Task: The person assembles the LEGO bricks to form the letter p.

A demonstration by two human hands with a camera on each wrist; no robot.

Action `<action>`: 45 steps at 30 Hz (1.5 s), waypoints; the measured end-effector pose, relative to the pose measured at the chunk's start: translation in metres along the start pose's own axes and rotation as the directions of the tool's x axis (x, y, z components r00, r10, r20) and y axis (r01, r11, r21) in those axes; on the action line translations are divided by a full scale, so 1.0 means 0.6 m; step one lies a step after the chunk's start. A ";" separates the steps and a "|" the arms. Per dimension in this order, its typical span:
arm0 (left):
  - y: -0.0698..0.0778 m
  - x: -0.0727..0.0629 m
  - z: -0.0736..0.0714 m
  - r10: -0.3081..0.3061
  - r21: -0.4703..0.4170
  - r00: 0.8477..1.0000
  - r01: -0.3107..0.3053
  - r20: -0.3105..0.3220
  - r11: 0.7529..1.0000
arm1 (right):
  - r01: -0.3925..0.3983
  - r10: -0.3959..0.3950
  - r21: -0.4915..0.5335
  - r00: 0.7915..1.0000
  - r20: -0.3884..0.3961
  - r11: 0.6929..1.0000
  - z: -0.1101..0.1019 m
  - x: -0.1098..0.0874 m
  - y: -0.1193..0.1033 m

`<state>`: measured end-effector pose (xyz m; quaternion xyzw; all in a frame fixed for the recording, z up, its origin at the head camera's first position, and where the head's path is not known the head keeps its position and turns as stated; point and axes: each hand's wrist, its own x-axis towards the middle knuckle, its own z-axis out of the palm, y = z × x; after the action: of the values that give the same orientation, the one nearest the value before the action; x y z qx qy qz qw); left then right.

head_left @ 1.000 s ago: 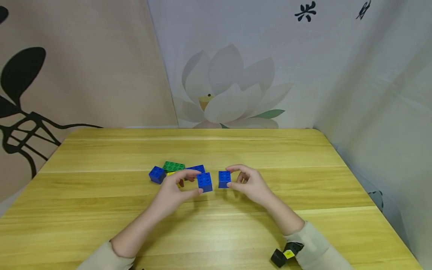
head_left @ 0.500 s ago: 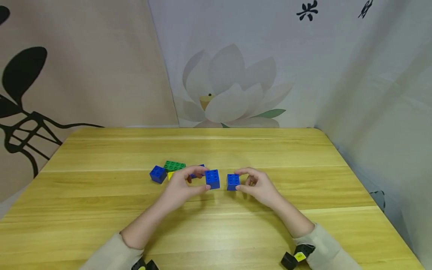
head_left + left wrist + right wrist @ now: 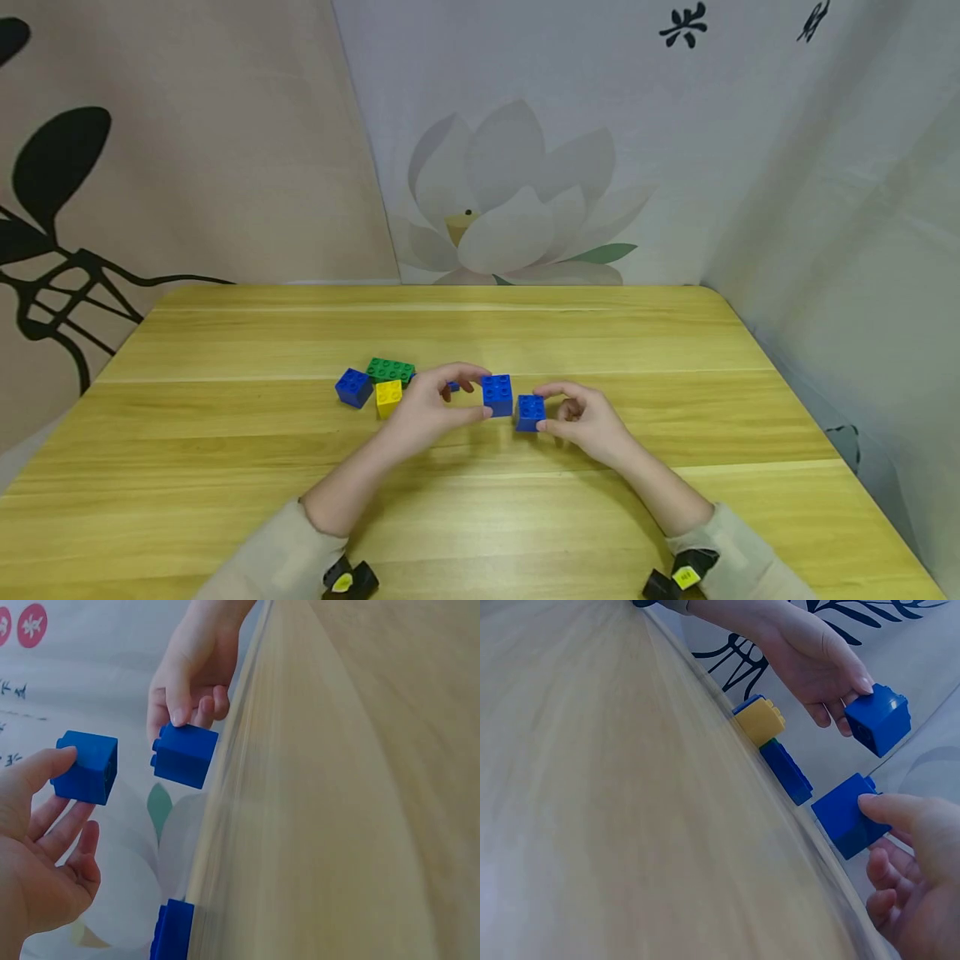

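Between thumb and fingers my left hand point(image 3: 435, 404) pinches a blue toy brick point(image 3: 497, 395) by its left side, raised over the table. My right hand point(image 3: 588, 423) pinches a second blue brick point(image 3: 531, 413) from its right side. The two bricks are side by side with a narrow gap, studs up, the left one slightly higher. In the left wrist view the left hand's brick point(image 3: 86, 766) stands apart from the right hand's brick point(image 3: 186, 755). The right wrist view also shows the left hand's brick point(image 3: 879, 720) above the right hand's brick point(image 3: 852, 815).
Left of the hands, a blue brick point(image 3: 354, 388), a longer green brick point(image 3: 390, 371) and a yellow brick point(image 3: 388, 398) lie on the wooden table point(image 3: 225, 433). Another blue brick point(image 3: 786, 772) is mostly hidden behind my left hand in the head view. A printed curtain point(image 3: 525, 150) hangs behind.
Both hands have moved to the right with their bricks. The left brick has risen slightly and the right one has come a little nearer the body; the gap between them has narrowed.
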<state>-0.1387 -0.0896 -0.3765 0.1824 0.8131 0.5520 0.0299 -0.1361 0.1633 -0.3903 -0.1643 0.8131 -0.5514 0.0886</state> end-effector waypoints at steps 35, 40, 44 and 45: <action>0.001 0.044 0.060 0.034 -0.039 0.998 -0.032 0.057 0.999 | 0.026 -0.025 -0.027 0.999 0.039 0.999 -0.023 0.015 0.084; 0.000 0.047 0.067 0.031 -0.033 0.998 -0.029 0.057 0.999 | 0.014 -0.012 -0.035 0.999 0.048 0.999 -0.024 0.015 0.081; -0.003 0.048 0.072 0.019 -0.022 0.998 -0.018 0.063 1.000 | 0.012 -0.010 -0.031 0.998 0.055 0.999 -0.023 0.016 0.083; -0.004 0.049 0.074 0.015 -0.019 0.998 -0.014 0.063 1.000 | 0.012 -0.010 -0.028 0.998 0.056 1.000 -0.023 0.016 0.083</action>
<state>-0.1555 -0.0414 -0.3912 0.2053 0.8054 0.5535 0.0534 -0.1581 0.1883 -0.4308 -0.1854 0.8170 -0.5356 0.1060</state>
